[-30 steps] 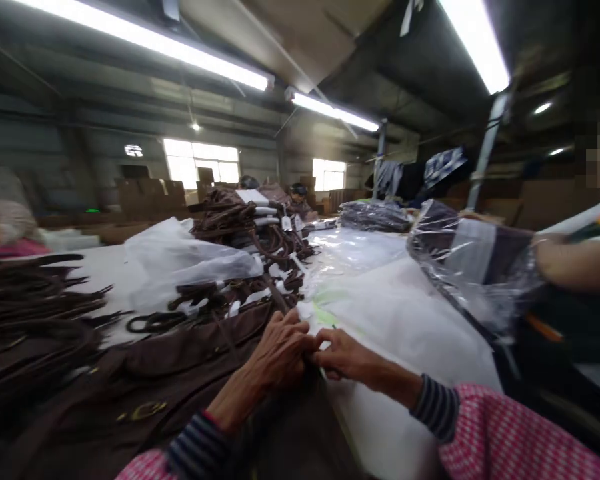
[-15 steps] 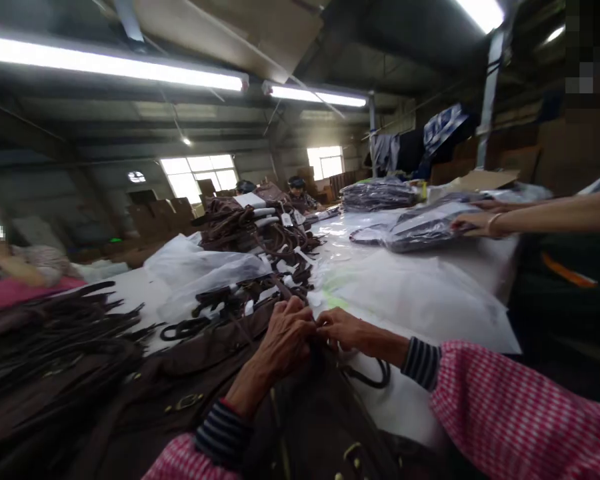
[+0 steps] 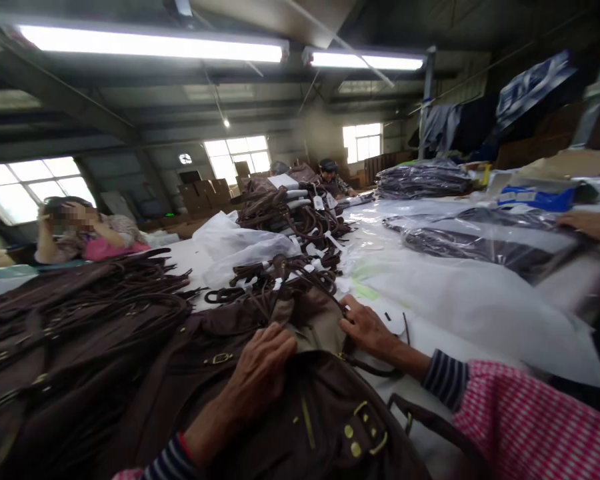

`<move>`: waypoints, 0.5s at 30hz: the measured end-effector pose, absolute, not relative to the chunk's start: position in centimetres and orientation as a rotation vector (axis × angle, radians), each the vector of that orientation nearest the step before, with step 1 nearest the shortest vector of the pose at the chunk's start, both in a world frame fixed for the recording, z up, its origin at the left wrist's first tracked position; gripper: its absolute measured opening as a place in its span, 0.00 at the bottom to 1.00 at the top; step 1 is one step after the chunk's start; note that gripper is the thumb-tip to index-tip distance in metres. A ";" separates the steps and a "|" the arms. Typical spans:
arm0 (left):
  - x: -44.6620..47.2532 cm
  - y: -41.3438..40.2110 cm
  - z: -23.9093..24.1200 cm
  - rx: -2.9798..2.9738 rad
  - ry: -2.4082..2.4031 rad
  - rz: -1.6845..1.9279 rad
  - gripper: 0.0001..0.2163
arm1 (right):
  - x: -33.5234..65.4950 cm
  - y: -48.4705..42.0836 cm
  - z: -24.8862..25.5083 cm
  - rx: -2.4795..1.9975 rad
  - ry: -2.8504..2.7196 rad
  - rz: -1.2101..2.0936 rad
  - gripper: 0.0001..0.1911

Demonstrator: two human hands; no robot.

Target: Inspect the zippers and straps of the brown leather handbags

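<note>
Nearest the camera, a brown bag [image 3: 325, 420] is lying across the table's near edge, its soft, matte fabric creased and sagging, with small brass studs and a buckle tab [image 3: 363, 433] catching the light. The left hand [image 3: 260, 367] is pressing down on the bag's upper part, fingers curled together and gripping a fold of the cloth. Just beyond, the right hand [image 3: 367, 327] is pinching the bag's mouth where a paler lining [image 3: 305, 320] is showing, fingers closed on the edge beside a thin dark strap [image 3: 375, 368] that is looping out to the right.

To handle this well, the left hand should probably be keeping the body pinned flat while the right is working the opening, so the limp fabric is not bunching and the strap is not snagging underneath.

To the left, more brown bags [image 3: 80, 333] are lying heaped, flat and floppy, their cords fanning out. Ahead of the hands, a tangle of round brown handles [image 3: 290, 213] with white tags is piling up beside crumpled clear plastic [image 3: 240, 247]. To the right, the white table [image 3: 480, 307] is carrying glossy bagged goods [image 3: 470, 243], which another person's hand [image 3: 593, 223] is touching. Farther back, a stack of wrapped goods [image 3: 423, 180] is sitting near people seated at the far end.
</note>
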State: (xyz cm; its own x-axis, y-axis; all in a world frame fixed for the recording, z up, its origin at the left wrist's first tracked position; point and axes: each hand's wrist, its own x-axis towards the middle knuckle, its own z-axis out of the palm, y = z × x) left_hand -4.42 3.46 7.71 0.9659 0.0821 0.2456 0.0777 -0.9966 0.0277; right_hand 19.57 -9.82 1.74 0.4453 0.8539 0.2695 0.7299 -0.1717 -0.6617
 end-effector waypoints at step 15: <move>-3.7 3.5 5.6 3.129 -0.040 0.490 0.05 | 15.7 -5.2 7.0 -2.134 -1.992 0.041 0.09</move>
